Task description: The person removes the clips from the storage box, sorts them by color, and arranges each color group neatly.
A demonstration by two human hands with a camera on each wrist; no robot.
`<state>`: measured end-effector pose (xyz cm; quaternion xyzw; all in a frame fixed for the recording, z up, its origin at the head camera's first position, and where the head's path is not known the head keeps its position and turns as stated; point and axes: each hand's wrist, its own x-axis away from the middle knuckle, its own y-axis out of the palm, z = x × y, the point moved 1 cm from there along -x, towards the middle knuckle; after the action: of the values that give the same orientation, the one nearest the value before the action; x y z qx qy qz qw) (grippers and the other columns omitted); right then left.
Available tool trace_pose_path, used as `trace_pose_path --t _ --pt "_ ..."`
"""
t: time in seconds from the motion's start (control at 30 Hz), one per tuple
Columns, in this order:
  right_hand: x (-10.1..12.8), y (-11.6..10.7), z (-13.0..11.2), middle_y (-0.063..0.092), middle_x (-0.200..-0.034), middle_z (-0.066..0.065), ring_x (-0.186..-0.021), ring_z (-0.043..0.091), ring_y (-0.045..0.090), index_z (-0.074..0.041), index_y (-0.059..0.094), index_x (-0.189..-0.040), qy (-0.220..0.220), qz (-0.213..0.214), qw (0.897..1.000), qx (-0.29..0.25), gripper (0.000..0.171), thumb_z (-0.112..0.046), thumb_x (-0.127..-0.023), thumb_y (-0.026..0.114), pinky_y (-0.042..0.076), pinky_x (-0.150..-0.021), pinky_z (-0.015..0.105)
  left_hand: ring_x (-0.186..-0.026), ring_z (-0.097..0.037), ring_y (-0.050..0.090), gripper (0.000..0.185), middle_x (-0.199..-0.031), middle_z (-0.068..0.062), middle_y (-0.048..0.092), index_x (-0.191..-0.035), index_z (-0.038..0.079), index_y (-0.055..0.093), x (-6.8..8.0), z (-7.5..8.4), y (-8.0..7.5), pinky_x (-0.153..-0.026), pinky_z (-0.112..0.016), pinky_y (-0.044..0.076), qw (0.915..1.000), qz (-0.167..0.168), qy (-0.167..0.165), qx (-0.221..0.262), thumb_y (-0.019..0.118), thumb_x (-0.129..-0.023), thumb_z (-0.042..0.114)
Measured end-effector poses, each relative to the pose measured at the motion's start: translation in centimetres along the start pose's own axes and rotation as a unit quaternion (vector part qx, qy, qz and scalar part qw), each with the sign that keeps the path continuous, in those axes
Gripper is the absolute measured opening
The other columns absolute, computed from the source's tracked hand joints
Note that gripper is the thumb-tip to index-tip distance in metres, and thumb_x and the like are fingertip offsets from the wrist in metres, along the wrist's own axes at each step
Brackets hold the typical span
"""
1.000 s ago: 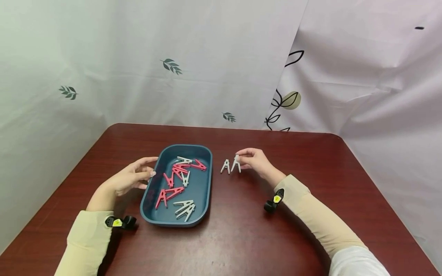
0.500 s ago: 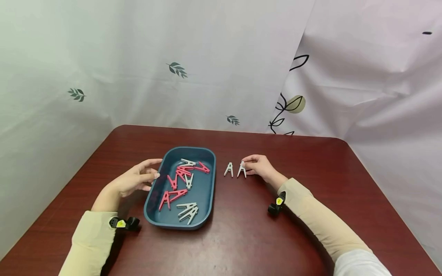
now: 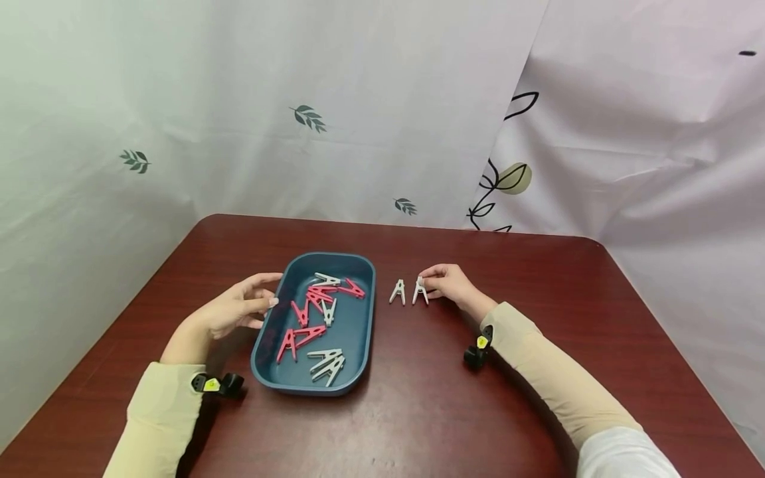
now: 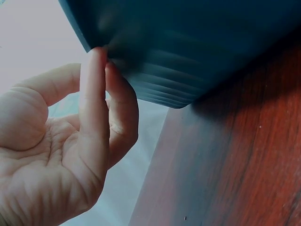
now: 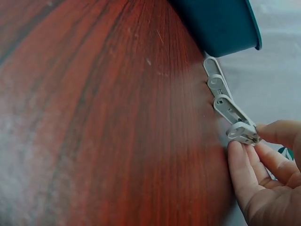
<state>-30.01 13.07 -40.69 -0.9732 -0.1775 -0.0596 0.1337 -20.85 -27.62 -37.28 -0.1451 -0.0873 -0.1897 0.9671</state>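
Observation:
A deep blue plastic bin (image 3: 366, 345) stands on the table, with several red clothespins (image 3: 309, 335) and several white clothespins (image 3: 327, 312) lying in it. My left hand (image 3: 236, 309) is at the bin's left side, its loosely bent fingers touching the wall by the rim. To the right of the bin, a white clothespin (image 3: 397, 292) is on the tabletop, legs towards me. Beside it my right hand (image 3: 451, 285) pinches the top of another white clothespin (image 5: 230, 113) between thumb and fingers. That second one is at the table surface.
The dark red wooden table (image 3: 442, 411) reaches back to a pale curtain (image 3: 358, 133) with leaf prints. A black wrist camera sits on each sleeve.
The head view has shifted slightly, so everything appears a little further right. The pinched clothespin now stands slightly further from its neighbour. My left hand keeps its place at the bin.

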Motion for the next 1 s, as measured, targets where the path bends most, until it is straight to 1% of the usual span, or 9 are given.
trace_pose_path --t 0.17,0.37,0.5,0.63,0.77,0.8,0.87,0.93,1.0 --pt "0.2 0.0 -0.2 0.067 -0.090 0.007 -0.076 0.007 0.064 0.016 0.057 -0.116 -0.001 0.005 1.000 0.019 0.031 -0.001 -0.091 0.056 0.058 -0.073 0.032 -0.084 -0.017 0.065 0.066 -0.104 -0.013 0.058 -0.147 0.004 0.022 -0.1 0.1 0.1 -0.072 -0.037 0.058 1.0000 0.000 0.001 -0.002 0.059 -0.094 0.019" --pt "0.3 0.0 -0.5 0.067 -0.090 0.009 -0.073 0.008 0.064 0.016 0.058 -0.113 -0.005 0.010 1.000 0.026 0.029 -0.002 -0.091 0.056 0.058 -0.072 0.031 -0.084 -0.017 0.065 0.066 -0.105 -0.015 0.057 -0.147 0.004 0.022 -0.1 0.0 -0.1 -0.072 -0.038 0.058 1.0000 0.006 -0.001 -0.008 0.059 -0.094 0.019" --pt "0.4 0.0 -0.8 0.066 -0.093 0.014 -0.073 0.010 0.063 0.017 0.059 -0.111 -0.011 0.018 0.999 0.032 0.028 -0.002 -0.091 0.056 0.058 -0.073 0.030 -0.085 -0.017 0.066 0.066 -0.105 -0.014 0.057 -0.147 0.004 0.022 0.0 0.0 -0.2 -0.073 -0.039 0.058 0.9999 0.007 0.000 -0.009 0.058 -0.095 0.018" --pt "0.7 -0.1 -1.4 0.065 -0.099 0.020 -0.076 0.014 0.064 0.016 0.058 -0.113 -0.025 0.027 0.998 0.048 0.029 -0.003 -0.091 0.057 0.057 -0.076 0.030 -0.084 -0.016 0.066 0.066 -0.104 -0.013 0.057 -0.147 0.003 0.021 0.1 0.1 -0.2 -0.073 -0.038 0.058 1.0000 0.001 0.007 -0.007 0.058 -0.095 0.018" --pt "1.2 0.1 -2.3 0.065 -0.101 0.024 -0.082 0.023 0.067 0.014 0.059 -0.114 -0.057 0.031 0.995 0.072 0.030 -0.004 -0.091 0.059 0.057 -0.078 0.035 -0.083 -0.015 0.065 0.066 -0.102 -0.010 0.057 -0.147 0.002 0.020 0.0 0.0 -0.2 -0.073 -0.037 0.058 0.9999 -0.004 0.009 -0.006 0.058 -0.095 0.017" --pt "1.3 0.2 -2.6 0.065 -0.101 0.025 -0.085 0.026 0.067 0.014 0.059 -0.114 -0.067 0.030 0.994 0.078 0.030 -0.004 -0.091 0.060 0.057 -0.080 0.038 -0.083 -0.015 0.065 0.066 -0.102 -0.010 0.057 -0.147 0.003 0.020 0.0 0.0 -0.2 -0.073 -0.037 0.058 0.9999 -0.004 0.007 -0.007 0.058 -0.095 0.017" --pt "1.6 0.5 -3.3 0.065 -0.103 0.026 -0.087 0.028 0.067 0.013 0.059 -0.115 -0.090 0.028 0.991 0.093 0.030 -0.005 -0.090 0.060 0.056 -0.082 0.043 -0.083 -0.015 0.065 0.066 -0.102 -0.010 0.057 -0.147 0.003 0.021 -0.2 -0.1 -0.2 -0.073 -0.038 0.058 0.9999 -0.002 0.005 -0.009 0.058 -0.095 0.017" --pt "1.8 0.9 -4.0 0.066 -0.103 0.025 -0.088 0.030 0.065 0.010 0.061 -0.113 -0.116 0.029 0.986 0.114 0.029 -0.005 -0.089 0.061 0.056 -0.080 0.039 -0.083 -0.015 0.065 0.066 -0.102 -0.010 0.057 -0.147 0.004 0.021 -0.2 -0.2 -0.3 -0.073 -0.038 0.058 0.9999 0.000 0.001 -0.011 0.058 -0.095 0.017" --pt "2.2 1.4 -4.9 0.067 -0.102 0.022 -0.087 0.028 0.065 0.006 0.063 -0.112 -0.139 0.028 0.980 0.136 0.027 -0.006 -0.088 0.063 0.055 -0.077 0.034 -0.083 -0.015 0.064 0.066 -0.102 -0.010 0.057 -0.147 0.003 0.020 -0.3 -0.2 -0.3 -0.073 -0.039 0.058 0.9999 0.001 0.002 -0.014 0.058 -0.095 0.017"
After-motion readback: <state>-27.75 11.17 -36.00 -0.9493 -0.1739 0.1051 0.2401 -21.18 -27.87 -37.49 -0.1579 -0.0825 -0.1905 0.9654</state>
